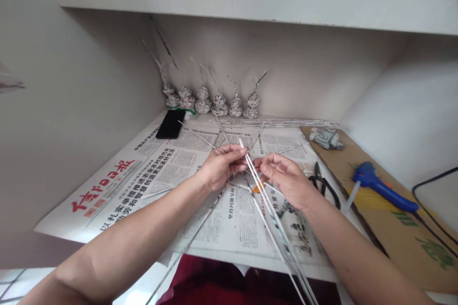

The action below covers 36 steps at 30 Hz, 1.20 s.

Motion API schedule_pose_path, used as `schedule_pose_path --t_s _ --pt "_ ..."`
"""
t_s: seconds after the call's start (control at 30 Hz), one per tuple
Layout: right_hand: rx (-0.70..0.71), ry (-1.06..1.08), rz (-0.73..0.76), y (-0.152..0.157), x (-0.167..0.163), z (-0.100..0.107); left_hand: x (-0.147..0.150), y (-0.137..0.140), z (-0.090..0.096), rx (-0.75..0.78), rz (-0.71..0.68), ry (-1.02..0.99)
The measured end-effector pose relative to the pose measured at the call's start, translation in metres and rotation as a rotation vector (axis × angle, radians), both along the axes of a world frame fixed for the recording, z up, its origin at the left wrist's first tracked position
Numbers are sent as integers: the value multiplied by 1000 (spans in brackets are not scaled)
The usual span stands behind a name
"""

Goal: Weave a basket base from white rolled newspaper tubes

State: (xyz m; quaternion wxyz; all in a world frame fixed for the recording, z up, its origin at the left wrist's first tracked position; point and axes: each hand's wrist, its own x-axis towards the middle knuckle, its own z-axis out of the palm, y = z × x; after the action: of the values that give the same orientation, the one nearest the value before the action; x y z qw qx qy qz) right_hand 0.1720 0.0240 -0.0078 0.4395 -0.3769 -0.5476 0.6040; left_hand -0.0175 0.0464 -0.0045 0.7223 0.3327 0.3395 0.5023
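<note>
My left hand [226, 166] pinches thin rolled-newspaper sticks [266, 207] near their upper ends, between thumb and fingers. From there the sticks slant down toward my lap at the lower right. Close beside them my right hand [286, 176] has its fingers curled together; what its fingertips grip is hidden. More paper sticks [197, 134] spread outward in several directions from around the hands, crossing over the newspaper. A small orange thing [257, 187] lies below the fingers, partly covered by the sticks.
Newspaper sheets [121, 195] cover the table. Behind stand several woven gourd-shaped paper pieces [202, 100], a black phone [171, 124] and a row of paper sticks [279, 123]. At right are black scissors [324, 186], a blue glue gun [384, 188], crumpled plastic [325, 138] and cardboard [397, 233].
</note>
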Motion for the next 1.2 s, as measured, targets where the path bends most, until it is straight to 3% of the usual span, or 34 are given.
schedule_pose_path --t_s 0.17,0.3,0.4,0.47,0.57,0.77,1.2 --pt "-69 16 201 -7 -6 2 0 2 -2 18 0 21" --pt "-31 -2 95 -8 -11 1 2 0 -5 33 94 37" --pt "-23 -12 -38 -5 -10 1 3 -3 -4 201 143 189" --pt "-22 -16 -67 -4 -8 3 2 -7 -1 353 66 325" --pt "-36 -20 -49 -3 -5 6 1 -13 2 560 11 432" --pt "-128 70 19 -3 -2 6 -4 -17 7 954 92 626" --pt "-257 78 107 0 0 -1 -9 -14 5 1279 184 823"
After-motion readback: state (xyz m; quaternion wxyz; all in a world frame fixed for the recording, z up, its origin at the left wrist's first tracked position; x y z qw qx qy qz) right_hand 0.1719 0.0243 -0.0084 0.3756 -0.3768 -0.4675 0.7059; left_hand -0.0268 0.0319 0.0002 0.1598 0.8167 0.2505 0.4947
